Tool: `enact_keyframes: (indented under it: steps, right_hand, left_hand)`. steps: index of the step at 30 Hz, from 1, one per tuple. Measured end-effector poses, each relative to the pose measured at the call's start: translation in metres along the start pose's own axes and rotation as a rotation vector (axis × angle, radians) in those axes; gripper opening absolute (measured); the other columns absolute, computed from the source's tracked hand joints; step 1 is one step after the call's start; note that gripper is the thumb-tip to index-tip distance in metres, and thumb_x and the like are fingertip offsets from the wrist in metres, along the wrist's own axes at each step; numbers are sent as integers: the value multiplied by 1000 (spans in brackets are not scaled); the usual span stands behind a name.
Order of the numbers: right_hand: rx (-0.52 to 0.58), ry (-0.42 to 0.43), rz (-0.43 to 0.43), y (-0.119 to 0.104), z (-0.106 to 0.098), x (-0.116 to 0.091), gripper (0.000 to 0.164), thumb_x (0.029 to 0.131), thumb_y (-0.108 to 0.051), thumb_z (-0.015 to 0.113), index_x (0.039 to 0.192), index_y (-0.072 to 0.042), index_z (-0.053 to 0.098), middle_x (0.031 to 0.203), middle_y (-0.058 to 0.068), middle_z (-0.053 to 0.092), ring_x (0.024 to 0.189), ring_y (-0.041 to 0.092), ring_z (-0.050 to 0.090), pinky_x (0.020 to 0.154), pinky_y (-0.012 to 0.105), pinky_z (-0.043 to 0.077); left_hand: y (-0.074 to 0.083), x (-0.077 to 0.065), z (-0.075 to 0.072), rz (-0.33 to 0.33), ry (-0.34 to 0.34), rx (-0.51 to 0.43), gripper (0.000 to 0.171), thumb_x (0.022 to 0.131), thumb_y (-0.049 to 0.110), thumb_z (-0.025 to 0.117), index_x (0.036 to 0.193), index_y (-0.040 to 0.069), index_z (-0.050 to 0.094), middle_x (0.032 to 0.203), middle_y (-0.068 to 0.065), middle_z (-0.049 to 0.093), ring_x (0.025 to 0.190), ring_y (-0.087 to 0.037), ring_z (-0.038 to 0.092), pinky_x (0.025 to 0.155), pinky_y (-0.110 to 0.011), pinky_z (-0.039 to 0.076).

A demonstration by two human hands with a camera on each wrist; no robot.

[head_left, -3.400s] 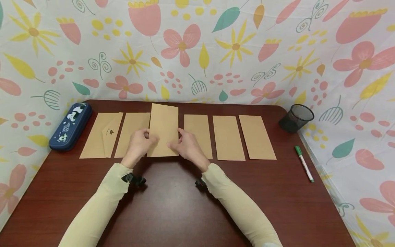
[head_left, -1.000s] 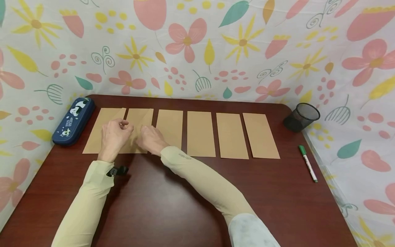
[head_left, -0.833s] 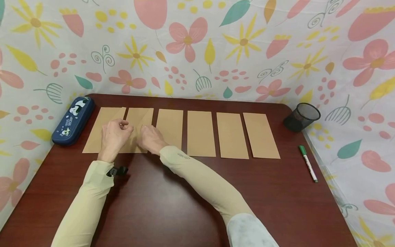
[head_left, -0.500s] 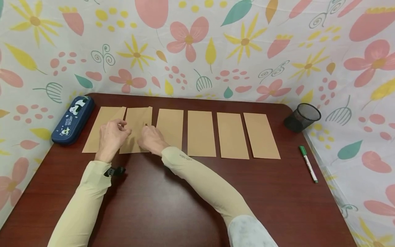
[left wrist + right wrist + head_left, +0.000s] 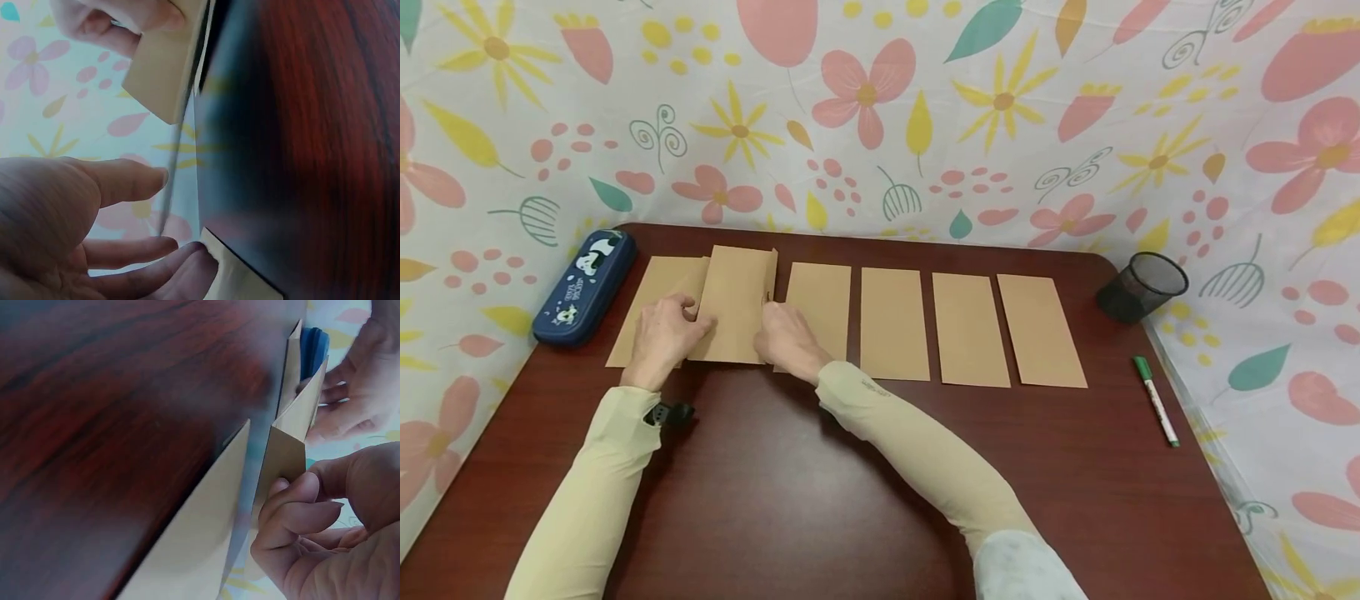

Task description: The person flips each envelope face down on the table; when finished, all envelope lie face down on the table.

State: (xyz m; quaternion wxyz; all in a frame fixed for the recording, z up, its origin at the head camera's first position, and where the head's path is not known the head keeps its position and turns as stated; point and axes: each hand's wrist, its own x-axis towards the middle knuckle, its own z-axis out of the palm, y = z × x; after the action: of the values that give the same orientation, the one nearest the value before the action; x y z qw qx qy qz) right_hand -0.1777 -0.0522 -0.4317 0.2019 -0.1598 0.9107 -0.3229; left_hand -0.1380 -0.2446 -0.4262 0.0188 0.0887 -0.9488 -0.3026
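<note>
A brown paper envelope point(image 5: 730, 304), second from the left in a row, is raised slightly off the table. My left hand point(image 5: 662, 337) pinches its left edge between thumb and fingers. On the other side my right hand point(image 5: 792, 340) pinches the narrow flap point(image 5: 771, 275) along the right edge. In the right wrist view, this flap point(image 5: 286, 453) stands folded out at an angle, with the right thumb and curled fingers point(image 5: 294, 515) on it. The leftmost envelope point(image 5: 655, 279) lies partly under my left hand. Whatever is inside the raised envelope is hidden.
Several more brown envelopes point(image 5: 891, 321) lie side by side to the right on the dark wooden table point(image 5: 820, 517). A blue pencil case point(image 5: 583, 287) lies at the left edge. A black mesh pen holder point(image 5: 1142, 287) and a green-capped marker point(image 5: 1156, 400) are at the right.
Both hands have moved left from the third envelope to the second. The left hand has taken hold of the second envelope, which has risen and turned its flap edge up. The third lies flat again.
</note>
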Motion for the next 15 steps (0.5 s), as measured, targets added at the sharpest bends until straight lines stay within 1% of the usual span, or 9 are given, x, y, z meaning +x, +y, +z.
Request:
enact_keyframes:
  steps: [1, 3, 4, 6, 8, 10, 13, 14, 15]
  right_hand:
    - [5, 10, -11, 0, -2, -3, 45, 94, 7, 58, 57, -15, 47, 51, -5, 40, 41, 8, 38, 39, 22, 32]
    - [5, 30, -33, 0, -5, -9, 44, 96, 6, 58, 58, -14, 49, 52, -5, 42, 41, 7, 40, 39, 21, 32]
    - [1, 38, -43, 1, -6, -12, 43, 96, 5, 58, 59, -14, 50, 53, -5, 42, 42, 7, 40, 39, 21, 32]
    - [-2, 53, -55, 3, -9, -16, 40, 97, 4, 58, 62, -13, 51, 54, -6, 42, 44, 6, 39, 41, 21, 31]
    - [8, 55, -61, 5, -11, -20, 35, 100, 2, 56, 68, -12, 51, 56, -6, 42, 46, 6, 38, 43, 20, 31]
    - [18, 57, -68, 8, -12, -23, 31, 101, 2, 55, 74, -11, 50, 57, -5, 43, 46, 5, 38, 44, 19, 30]
    - [41, 48, -81, 12, -13, -26, 21, 102, 2, 53, 83, -7, 56, 62, -6, 47, 45, 4, 37, 44, 18, 30]
    - [38, 49, -87, 14, -13, -27, 17, 102, 1, 53, 88, -5, 60, 62, -5, 49, 44, 3, 37, 43, 18, 29]
    - [39, 51, -91, 15, -12, -27, 13, 102, 1, 54, 97, -1, 65, 62, -5, 50, 44, 3, 36, 43, 18, 28]
  left_hand:
    - [-2, 1, -1, -1, -20, -15, 56, 100, 30, 71, 138, -12, 66, 121, -35, 76, 109, -51, 71, 90, -58, 59]
    - [-5, 2, -2, -2, -71, -48, 58, 101, 31, 71, 139, -12, 64, 123, -35, 75, 109, -49, 72, 85, -49, 61]
    - [-6, 3, -3, -1, -97, -62, 59, 101, 31, 72, 141, -12, 63, 125, -36, 74, 111, -48, 71, 84, -43, 60]
    - [-8, 5, -5, -16, -164, -105, 60, 102, 30, 72, 145, -11, 60, 127, -36, 72, 108, -44, 74, 78, -33, 58]
    - [-11, 6, -8, -35, -234, -149, 63, 103, 28, 72, 151, -10, 54, 130, -35, 70, 101, -35, 78, 72, -27, 56]
    - [-13, 6, -9, -51, -287, -196, 66, 103, 25, 73, 155, -8, 49, 131, -33, 70, 90, -25, 80, 69, -26, 56]
    - [-15, 5, -12, -74, -321, -289, 68, 104, 22, 74, 159, -6, 46, 126, -28, 72, 80, -11, 77, 69, -25, 59]
    - [-15, 4, -12, -75, -320, -315, 68, 104, 21, 75, 159, -6, 46, 123, -26, 73, 79, -8, 76, 70, -24, 59]
    - [-15, 3, -13, -77, -317, -340, 67, 104, 20, 75, 159, -6, 46, 119, -22, 74, 78, -6, 74, 71, -23, 59]
